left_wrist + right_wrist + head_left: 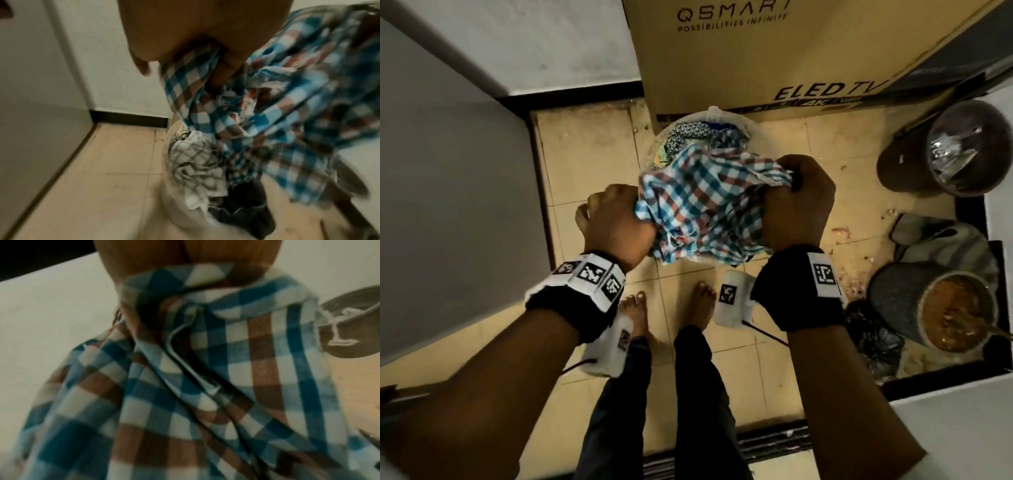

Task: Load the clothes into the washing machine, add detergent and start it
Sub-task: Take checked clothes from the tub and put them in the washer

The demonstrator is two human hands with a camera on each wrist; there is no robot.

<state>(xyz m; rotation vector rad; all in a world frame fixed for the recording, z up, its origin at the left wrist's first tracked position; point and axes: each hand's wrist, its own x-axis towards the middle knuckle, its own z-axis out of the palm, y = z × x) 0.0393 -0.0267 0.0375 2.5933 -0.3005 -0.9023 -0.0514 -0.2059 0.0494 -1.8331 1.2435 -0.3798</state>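
Note:
A blue, white and brown checked cloth [702,209] hangs bunched between both hands, above a white laundry basket [751,125] on the floor. My left hand [616,219] grips its left end and my right hand [798,202] grips its right end. The left wrist view shows the checked cloth [277,113] over the basket [180,211], which holds a white checked garment [197,170] and dark clothes [246,209]. The right wrist view is filled by the checked cloth [205,378] under my curled fingers [185,251]. Patterned clothes [685,135] lie at the basket's far side.
A grey-white appliance side [448,205] stands at the left. A large cardboard TV box [774,58] leans behind the basket. At the right are a dark bin with a plastic liner [948,150], a pot of food [955,315] and a black bag [876,342]. My bare feet [667,308] stand on beige tiles.

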